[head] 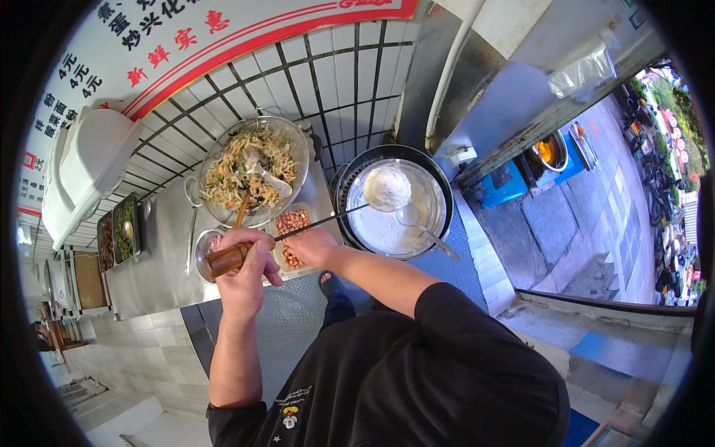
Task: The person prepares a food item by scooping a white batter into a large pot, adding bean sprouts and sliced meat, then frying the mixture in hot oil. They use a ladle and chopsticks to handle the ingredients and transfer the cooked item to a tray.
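Observation:
My left hand grips the wooden handle of a long-shafted ladle. Its round, shallow cup, coated and filled with white batter, is over a round pot of white batter. A metal spoon leans in that pot. My right hand reaches into a plastic container of peanuts, below the ladle's shaft; its fingertips are partly hidden, so its grasp is unclear. Beyond my hands, a wide mesh basket holds shredded vegetables with a pale serving spoon and wooden chopsticks.
A small bowl with pinkish contents is partly behind my left hand. Farther left on the steel counter are trays of chopped greens and dark food. Outside, at right, a pan with orange-yellow contents stands on a blue stand.

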Available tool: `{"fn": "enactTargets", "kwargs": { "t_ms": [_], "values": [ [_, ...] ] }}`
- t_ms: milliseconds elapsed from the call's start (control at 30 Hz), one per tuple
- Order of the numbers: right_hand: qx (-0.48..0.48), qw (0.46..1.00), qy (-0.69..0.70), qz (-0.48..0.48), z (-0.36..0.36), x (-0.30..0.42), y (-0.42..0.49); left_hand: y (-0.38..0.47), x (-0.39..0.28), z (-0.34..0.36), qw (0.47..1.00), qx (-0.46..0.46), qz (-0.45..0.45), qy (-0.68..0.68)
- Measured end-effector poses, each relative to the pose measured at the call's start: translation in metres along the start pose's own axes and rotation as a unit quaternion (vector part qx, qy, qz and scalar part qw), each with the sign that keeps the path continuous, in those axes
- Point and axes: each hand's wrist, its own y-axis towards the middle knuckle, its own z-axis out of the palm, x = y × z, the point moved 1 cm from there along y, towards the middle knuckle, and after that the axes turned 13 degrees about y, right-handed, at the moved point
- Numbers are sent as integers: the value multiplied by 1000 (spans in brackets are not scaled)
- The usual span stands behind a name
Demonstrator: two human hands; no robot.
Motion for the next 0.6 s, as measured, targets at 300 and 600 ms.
{"fn": "enactTargets", "kwargs": {
  "t_ms": [300,600],
  "values": [
    [-203,971,102,74,-122,7,-109,-4,-10,-5,1000,-9,-8,1],
    [-203,963,-132,122,-206,-42,-109,-7,-22,7,1000,-17,-2,-5]
  ]
}}
